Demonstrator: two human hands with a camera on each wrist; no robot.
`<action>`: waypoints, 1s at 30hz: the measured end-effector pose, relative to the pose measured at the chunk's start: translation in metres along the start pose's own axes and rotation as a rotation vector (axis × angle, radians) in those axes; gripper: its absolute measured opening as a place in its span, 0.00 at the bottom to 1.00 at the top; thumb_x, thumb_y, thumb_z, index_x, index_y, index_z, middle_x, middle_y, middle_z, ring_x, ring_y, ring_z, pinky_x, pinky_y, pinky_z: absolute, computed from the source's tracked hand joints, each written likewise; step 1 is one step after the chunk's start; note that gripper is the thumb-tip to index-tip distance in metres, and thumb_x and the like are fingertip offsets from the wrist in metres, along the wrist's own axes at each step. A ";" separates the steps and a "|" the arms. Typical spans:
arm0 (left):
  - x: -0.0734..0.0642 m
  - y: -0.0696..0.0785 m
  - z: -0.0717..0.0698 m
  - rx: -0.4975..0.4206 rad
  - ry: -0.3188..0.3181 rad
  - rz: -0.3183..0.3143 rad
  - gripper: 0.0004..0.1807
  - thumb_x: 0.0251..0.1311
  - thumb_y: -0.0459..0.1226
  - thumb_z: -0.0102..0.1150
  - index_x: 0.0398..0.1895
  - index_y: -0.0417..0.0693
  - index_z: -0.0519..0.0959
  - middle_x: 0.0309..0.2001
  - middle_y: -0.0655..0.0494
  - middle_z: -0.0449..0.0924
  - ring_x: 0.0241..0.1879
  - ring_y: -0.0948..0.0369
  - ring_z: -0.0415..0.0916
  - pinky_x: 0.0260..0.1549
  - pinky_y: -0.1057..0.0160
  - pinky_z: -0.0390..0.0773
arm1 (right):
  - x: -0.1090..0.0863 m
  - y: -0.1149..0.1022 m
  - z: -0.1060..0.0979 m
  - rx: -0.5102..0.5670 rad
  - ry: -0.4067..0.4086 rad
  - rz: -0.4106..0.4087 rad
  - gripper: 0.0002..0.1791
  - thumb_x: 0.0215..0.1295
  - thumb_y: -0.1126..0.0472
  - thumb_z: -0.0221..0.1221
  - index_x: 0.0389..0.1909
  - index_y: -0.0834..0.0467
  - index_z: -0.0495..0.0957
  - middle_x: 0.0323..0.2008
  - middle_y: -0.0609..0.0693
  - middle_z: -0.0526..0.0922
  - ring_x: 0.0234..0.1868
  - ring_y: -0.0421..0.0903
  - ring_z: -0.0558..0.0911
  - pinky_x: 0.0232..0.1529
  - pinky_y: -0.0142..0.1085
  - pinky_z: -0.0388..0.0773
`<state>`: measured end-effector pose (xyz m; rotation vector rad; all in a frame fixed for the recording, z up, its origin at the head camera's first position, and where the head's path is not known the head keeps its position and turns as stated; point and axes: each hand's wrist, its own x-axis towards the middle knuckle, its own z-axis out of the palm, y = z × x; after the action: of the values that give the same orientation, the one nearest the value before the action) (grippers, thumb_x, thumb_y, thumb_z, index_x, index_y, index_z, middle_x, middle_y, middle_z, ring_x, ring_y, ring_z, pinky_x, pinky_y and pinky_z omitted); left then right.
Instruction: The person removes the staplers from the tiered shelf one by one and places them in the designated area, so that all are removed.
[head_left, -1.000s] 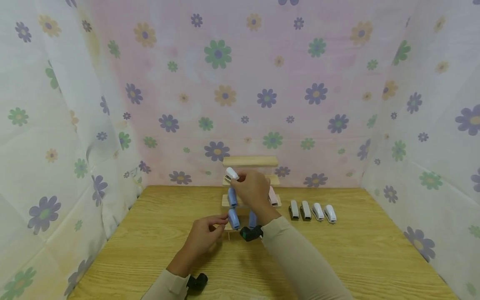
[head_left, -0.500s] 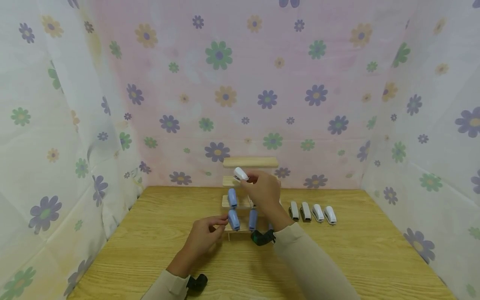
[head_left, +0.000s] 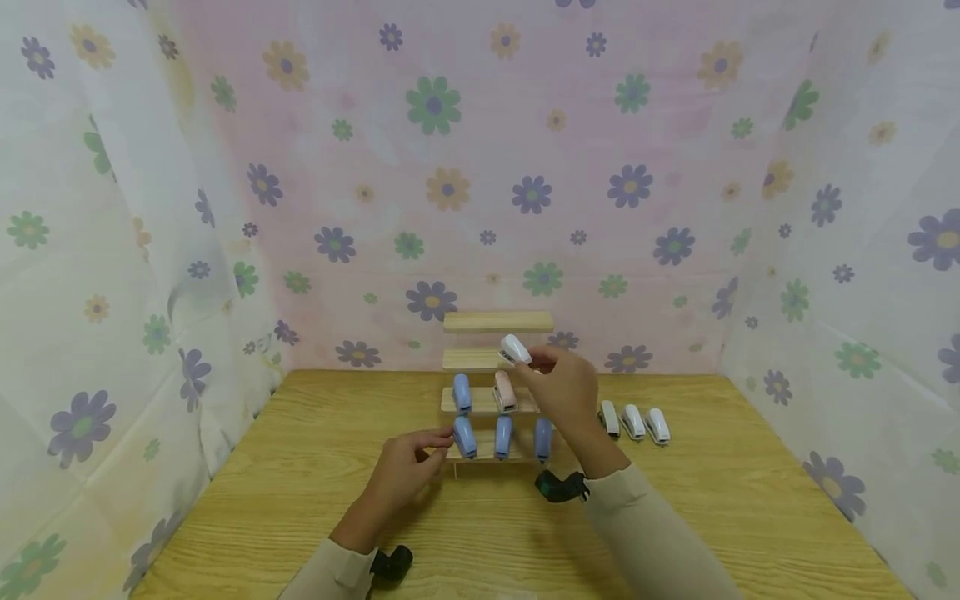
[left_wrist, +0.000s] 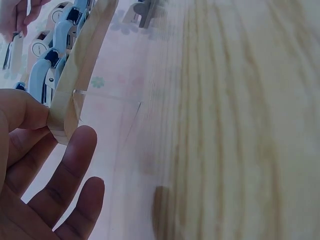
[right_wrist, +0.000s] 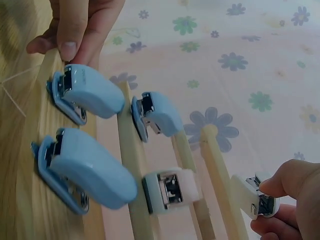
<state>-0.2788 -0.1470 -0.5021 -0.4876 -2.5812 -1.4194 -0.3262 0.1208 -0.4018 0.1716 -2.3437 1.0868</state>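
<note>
My right hand (head_left: 564, 390) pinches a white mini stapler (head_left: 514, 348) between thumb and fingers, in front of the third step of a wooden tiered rack (head_left: 498, 322). In the right wrist view the held stapler (right_wrist: 250, 196) is tilted beside a rack bar. My left hand (head_left: 403, 468) grips the left end of the lowest board (left_wrist: 62, 112) with thumb and fingers. On that step stand a blue stapler (head_left: 465, 437), a second blue stapler (head_left: 503, 437) and a third (head_left: 542, 439). The second step bears another blue stapler (head_left: 461, 393) and a pale pink one (head_left: 506, 392).
Right of the rack, a grey-white stapler (head_left: 610, 419), a white stapler (head_left: 633, 422) and another white one (head_left: 657, 426) stand in a row on the wooden table (head_left: 720, 500). Flowered cloth (head_left: 480, 167) hangs behind and at both sides.
My right hand has moved right with the white stapler, from the rack's left end past its middle. It now covers the leftmost stapler of the table row. The left hand keeps its place.
</note>
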 end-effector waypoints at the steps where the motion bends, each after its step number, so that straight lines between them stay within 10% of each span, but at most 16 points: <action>1: 0.000 0.000 0.000 -0.003 -0.002 -0.003 0.11 0.71 0.35 0.63 0.51 0.46 0.89 0.61 0.59 0.84 0.23 0.66 0.78 0.21 0.68 0.78 | -0.001 0.002 -0.002 0.004 0.002 0.002 0.16 0.63 0.47 0.71 0.48 0.49 0.90 0.34 0.44 0.91 0.36 0.44 0.87 0.33 0.40 0.80; 20: -0.001 0.001 0.000 0.015 0.007 -0.009 0.10 0.71 0.36 0.63 0.50 0.47 0.89 0.60 0.62 0.85 0.27 0.67 0.77 0.25 0.68 0.80 | -0.020 0.050 -0.046 0.008 0.062 0.088 0.17 0.64 0.48 0.70 0.50 0.51 0.89 0.37 0.49 0.91 0.37 0.48 0.88 0.29 0.37 0.80; 30: 0.001 0.001 0.001 0.019 -0.004 -0.026 0.10 0.71 0.38 0.63 0.50 0.53 0.90 0.60 0.63 0.85 0.11 0.70 0.60 0.14 0.69 0.71 | -0.030 0.085 -0.071 -0.091 0.064 0.122 0.20 0.66 0.47 0.68 0.53 0.54 0.88 0.39 0.53 0.91 0.38 0.52 0.89 0.24 0.34 0.78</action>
<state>-0.2789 -0.1459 -0.5015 -0.4562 -2.6105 -1.4027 -0.2992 0.2263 -0.4367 -0.0398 -2.3664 1.0239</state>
